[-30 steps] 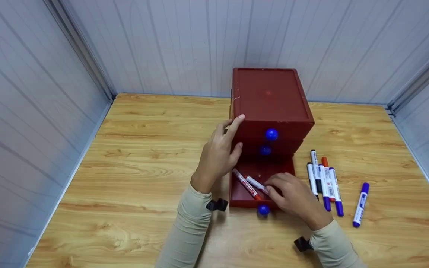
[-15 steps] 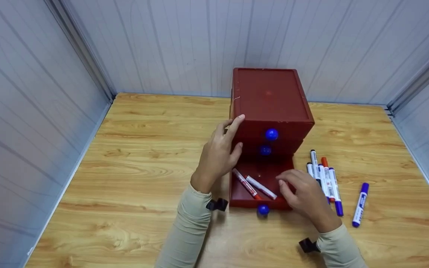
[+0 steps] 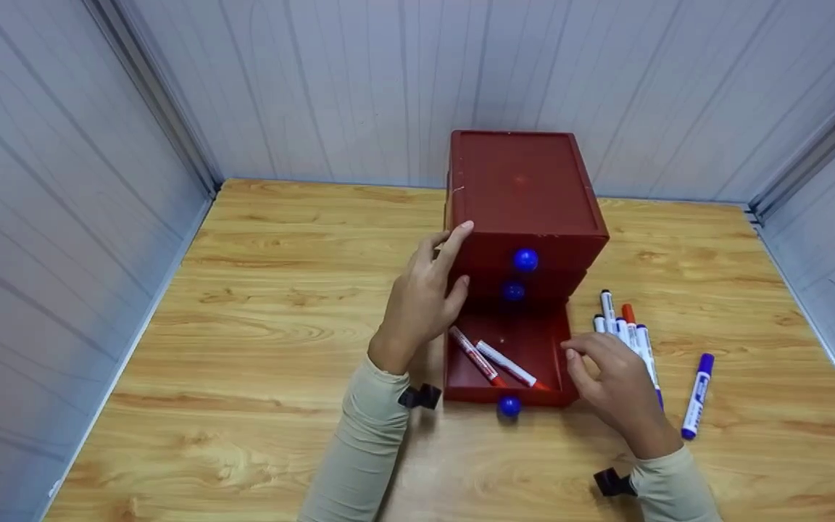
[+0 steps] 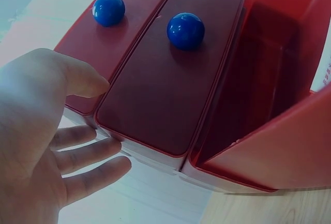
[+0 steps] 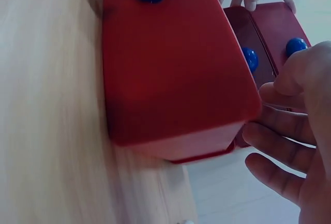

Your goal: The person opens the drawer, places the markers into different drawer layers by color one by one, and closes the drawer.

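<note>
A dark red drawer cabinet point(image 3: 522, 185) with blue ball knobs stands on the table, its bottom drawer point(image 3: 472, 395) pulled out. Inside that drawer lie two whiteboard markers, a red-and-white marker point(image 3: 477, 360) and a white marker point(image 3: 506, 364) with a red cap. My left hand point(image 3: 421, 301) rests against the cabinet's front left edge, index finger extended onto the top corner. In the left wrist view its other fingers are spread and hold nothing. My right hand point(image 3: 617, 384), fingers loosely bent and empty, is at the drawer's right side, partly covering several markers.
Several whiteboard markers point(image 3: 607, 308) lie grouped right of the cabinet. A blue-capped marker point(image 3: 698, 395) lies apart, farther right. Light panel walls point(image 3: 316, 87) border the wooden table point(image 3: 280, 304) at the back and sides.
My right hand has let go of the white marker in the drawer and moved right, out past the drawer's side. My left hand has stayed at the cabinet.
</note>
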The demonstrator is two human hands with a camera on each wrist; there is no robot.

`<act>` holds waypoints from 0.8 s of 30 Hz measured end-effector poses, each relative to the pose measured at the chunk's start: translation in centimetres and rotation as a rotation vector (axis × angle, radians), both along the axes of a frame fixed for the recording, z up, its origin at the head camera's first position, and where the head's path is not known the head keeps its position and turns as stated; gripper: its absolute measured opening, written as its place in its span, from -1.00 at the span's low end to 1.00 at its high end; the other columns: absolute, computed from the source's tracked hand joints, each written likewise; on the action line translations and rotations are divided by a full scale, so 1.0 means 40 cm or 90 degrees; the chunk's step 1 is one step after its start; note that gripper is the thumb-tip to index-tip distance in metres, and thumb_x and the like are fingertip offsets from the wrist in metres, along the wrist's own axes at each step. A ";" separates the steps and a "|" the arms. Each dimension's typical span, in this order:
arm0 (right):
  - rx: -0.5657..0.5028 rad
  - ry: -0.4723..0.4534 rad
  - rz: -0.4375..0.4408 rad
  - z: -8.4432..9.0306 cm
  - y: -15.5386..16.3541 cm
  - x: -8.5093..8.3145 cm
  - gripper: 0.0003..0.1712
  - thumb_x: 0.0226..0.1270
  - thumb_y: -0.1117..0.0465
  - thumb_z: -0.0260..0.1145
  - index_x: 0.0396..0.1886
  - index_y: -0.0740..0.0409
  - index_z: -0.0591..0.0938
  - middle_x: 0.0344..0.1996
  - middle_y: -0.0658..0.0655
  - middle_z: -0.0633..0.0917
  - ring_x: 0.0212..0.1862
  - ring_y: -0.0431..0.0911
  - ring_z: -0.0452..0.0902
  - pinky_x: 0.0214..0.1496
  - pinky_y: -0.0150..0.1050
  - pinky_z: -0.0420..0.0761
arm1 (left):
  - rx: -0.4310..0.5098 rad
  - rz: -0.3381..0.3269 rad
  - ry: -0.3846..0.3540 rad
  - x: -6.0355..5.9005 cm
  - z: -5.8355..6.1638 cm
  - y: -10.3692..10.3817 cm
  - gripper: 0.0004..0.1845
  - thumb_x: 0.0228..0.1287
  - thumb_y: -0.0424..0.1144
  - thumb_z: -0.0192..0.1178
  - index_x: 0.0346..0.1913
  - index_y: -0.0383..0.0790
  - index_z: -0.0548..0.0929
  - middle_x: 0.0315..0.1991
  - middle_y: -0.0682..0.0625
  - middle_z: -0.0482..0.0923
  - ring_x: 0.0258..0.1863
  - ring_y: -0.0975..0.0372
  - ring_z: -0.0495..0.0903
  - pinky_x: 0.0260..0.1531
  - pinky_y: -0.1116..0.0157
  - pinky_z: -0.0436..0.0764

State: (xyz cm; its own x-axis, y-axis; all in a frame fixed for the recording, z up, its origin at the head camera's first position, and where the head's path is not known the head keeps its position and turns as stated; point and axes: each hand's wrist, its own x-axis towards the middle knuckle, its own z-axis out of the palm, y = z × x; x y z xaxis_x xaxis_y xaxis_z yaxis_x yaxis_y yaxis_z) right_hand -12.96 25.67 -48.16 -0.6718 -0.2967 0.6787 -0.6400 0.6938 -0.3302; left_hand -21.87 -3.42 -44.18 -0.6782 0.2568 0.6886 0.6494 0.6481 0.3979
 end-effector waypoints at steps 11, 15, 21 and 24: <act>0.028 -0.056 -0.093 -0.022 0.044 0.006 -0.87 0.25 0.38 0.34 -0.26 0.18 0.77 -0.32 0.03 0.75 -0.33 -0.20 0.56 -0.30 -0.32 0.53 | -0.005 0.000 0.000 0.000 0.000 -0.001 -0.16 0.24 -0.31 0.26 0.55 0.11 0.19 0.22 -0.17 0.44 0.03 0.07 0.55 -0.29 0.12 0.65; 0.033 -0.100 -0.139 -0.035 0.060 0.009 -0.89 0.28 0.34 0.34 -0.26 0.21 0.76 -0.34 0.06 0.75 -0.34 -0.16 0.60 -0.34 -0.17 0.58 | -0.004 -0.001 -0.001 0.000 -0.001 0.000 -0.17 0.24 -0.31 0.26 0.55 0.11 0.19 0.22 -0.18 0.44 0.03 0.06 0.55 -0.30 0.12 0.65; 0.015 -0.150 -0.222 -0.043 0.080 0.007 -0.89 0.28 0.32 0.34 -0.27 0.25 0.75 -0.39 0.14 0.71 -0.39 -0.03 0.59 -0.37 -0.01 0.56 | -0.005 0.002 -0.004 0.000 -0.002 -0.001 -0.16 0.24 -0.31 0.26 0.55 0.12 0.18 0.22 -0.19 0.45 0.03 0.06 0.56 -0.30 0.11 0.65; 0.005 -0.192 -0.268 -0.043 0.091 0.006 -0.88 0.29 0.31 0.33 -0.25 0.24 0.75 -0.39 0.14 0.68 -0.39 -0.01 0.58 -0.38 -0.02 0.53 | -0.005 0.004 -0.003 0.000 -0.002 -0.002 -0.15 0.24 -0.31 0.27 0.56 0.12 0.18 0.21 -0.19 0.46 0.01 0.06 0.56 -0.31 0.12 0.65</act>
State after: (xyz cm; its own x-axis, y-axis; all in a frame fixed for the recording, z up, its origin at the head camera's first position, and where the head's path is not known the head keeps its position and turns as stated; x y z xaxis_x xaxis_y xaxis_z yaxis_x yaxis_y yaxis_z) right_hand -12.72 29.31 -49.88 -0.8992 0.0376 0.4359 -0.1819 0.8740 -0.4505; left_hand -21.86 -3.49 -44.25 -0.6832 0.2585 0.6829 0.6436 0.6551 0.3959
